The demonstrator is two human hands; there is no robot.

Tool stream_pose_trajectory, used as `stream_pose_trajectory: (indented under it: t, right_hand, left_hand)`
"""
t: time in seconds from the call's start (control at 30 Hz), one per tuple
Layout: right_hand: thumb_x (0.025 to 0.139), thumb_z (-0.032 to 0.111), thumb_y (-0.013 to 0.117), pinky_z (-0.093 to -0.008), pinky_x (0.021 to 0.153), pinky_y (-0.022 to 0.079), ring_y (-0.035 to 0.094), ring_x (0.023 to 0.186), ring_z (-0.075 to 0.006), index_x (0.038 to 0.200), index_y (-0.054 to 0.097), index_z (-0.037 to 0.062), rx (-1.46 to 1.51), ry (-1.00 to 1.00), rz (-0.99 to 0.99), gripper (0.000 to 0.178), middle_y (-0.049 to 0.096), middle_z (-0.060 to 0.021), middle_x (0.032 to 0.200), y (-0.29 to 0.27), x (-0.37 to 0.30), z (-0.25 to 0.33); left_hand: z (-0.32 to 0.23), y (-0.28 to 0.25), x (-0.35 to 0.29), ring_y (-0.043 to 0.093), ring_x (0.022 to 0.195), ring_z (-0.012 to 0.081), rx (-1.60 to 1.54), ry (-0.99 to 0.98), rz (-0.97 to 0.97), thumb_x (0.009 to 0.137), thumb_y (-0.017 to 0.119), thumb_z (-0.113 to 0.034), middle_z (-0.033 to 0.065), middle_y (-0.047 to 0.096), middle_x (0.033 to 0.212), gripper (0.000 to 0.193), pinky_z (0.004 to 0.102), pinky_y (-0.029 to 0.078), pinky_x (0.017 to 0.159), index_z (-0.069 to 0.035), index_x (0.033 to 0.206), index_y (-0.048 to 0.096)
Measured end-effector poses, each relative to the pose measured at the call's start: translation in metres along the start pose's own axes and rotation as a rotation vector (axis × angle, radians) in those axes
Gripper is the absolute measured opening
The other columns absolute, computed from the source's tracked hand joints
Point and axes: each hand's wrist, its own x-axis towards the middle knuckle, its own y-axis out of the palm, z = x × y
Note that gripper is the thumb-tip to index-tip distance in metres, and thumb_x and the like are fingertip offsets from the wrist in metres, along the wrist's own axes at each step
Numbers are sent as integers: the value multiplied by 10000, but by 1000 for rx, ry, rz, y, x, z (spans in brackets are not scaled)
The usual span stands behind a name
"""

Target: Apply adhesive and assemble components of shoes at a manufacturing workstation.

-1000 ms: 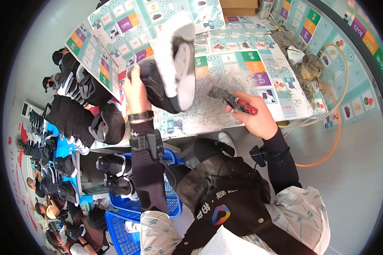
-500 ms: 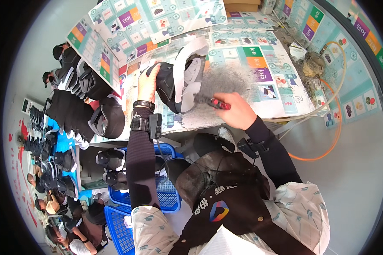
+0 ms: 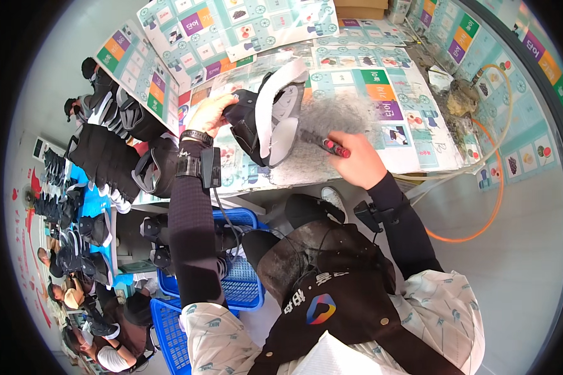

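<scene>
while the left hand (image 3: 210, 116) holds it, a curved, white-trimmed shoe (image 3: 266, 119) gapes.

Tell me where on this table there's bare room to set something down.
Free room: the printed table covering between the right hand and the brownish lump. The grey-smudged patch beyond the red-handled tool, right of the held shoe, is bare too. It's crowded at the left end, with stacked black shoes, and around the left hand.
</scene>
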Motion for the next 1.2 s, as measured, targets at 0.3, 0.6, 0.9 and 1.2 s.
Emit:
stream_pose_trajectory:
  t: [0.3,0.6,0.9,1.2]
  right_hand:
    - [811,87,644,-509,719,481,601,827,-504,965,658,-16,-73,-44,83,186,635,-265,821,-2,-3,2]
    - [817,108,671,-341,632,527,679,732,-246,1136,681,-28,312,158,91,347,755,-99,885,-29,-14,10]
    - [802,103,658,-472,640,474,622,725,-457,930,645,-11,-41,-36,-31,173,648,-232,781,-11,17,0]
    - [828,111,644,-541,714,471,602,848,-513,925,647,0,-169,-83,56,147,638,-273,834,-6,54,-8]
  left_hand:
    - [-23,4,-2,507,757,110,296,82,132,828,617,-85,-16,626,858,172,269,442,743,-53,960,723]
    - [-27,58,-14,642,1093,122,65,319,-19,980,763,-305,29,720,1206,414,272,481,970,-20,1276,713]
    - [32,26,-5,626,942,156,531,449,-215,950,774,-328,66,697,1025,317,304,499,879,-37,1045,693]
    - [35,15,21,577,1343,305,575,439,-132,978,730,-372,208,656,1381,387,377,397,1145,-30,1158,696]
